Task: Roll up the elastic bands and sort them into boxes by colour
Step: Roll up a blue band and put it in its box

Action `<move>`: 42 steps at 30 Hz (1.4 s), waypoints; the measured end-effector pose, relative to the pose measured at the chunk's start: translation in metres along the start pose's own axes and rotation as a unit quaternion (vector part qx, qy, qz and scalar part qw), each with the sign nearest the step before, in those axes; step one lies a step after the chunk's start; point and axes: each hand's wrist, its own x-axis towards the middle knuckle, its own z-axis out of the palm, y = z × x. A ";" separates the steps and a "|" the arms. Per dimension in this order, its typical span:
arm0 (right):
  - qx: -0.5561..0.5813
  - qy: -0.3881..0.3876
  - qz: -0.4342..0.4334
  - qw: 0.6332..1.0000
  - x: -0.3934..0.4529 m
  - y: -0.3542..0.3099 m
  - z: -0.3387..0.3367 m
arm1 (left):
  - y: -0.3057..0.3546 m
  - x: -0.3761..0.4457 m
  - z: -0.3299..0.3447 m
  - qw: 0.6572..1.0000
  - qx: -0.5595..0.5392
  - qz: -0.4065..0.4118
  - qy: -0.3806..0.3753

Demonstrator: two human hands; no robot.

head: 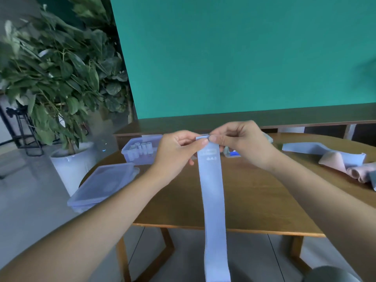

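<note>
the blue band (213, 200) hung nearest, its long tail dropping past the desk (254, 200) edge and out of view at the bottom. higher up, both hands met at its top end: the left hand (179, 151) pinched the left corner between thumb and fingers, and the right hand (242, 143) pinched the right corner, thumbs almost touching over a small turned-over lip of band. a pale printed label showed just below the grip.

this looked like the very start of the rolling step, with only the first fold made. the next move would likely call for turning that lip over itself evenly, both hands feeding in time so the roll stays straight while the tail is drawn up.

further left on the desk lay a lid (103, 184), and beyond it an open box (140, 149) holding pale rolls. to the right, loose bands (325, 153) in blue and pink lay unrolled. a second box seemed to sit behind the right hand, mostly hidden. a plant (61, 78) stood far left, beside the green wall (244, 47).
</note>
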 end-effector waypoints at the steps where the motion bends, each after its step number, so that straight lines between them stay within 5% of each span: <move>1: -0.007 -0.001 0.012 1.000 0.002 0.015 0.003 | -0.015 0.002 0.002 1.000 0.016 -0.011 0.000; 17: -0.010 -0.006 0.175 0.984 0.049 0.190 0.027 | -0.180 0.053 0.027 0.986 0.047 -0.160 0.006; 26: 0.011 0.067 0.206 0.976 0.072 0.218 0.032 | -0.198 0.078 0.024 0.975 0.059 -0.209 -0.046; 42: -0.161 0.044 0.213 0.963 0.048 0.206 0.031 | -0.221 0.092 0.026 0.971 0.159 -0.165 0.068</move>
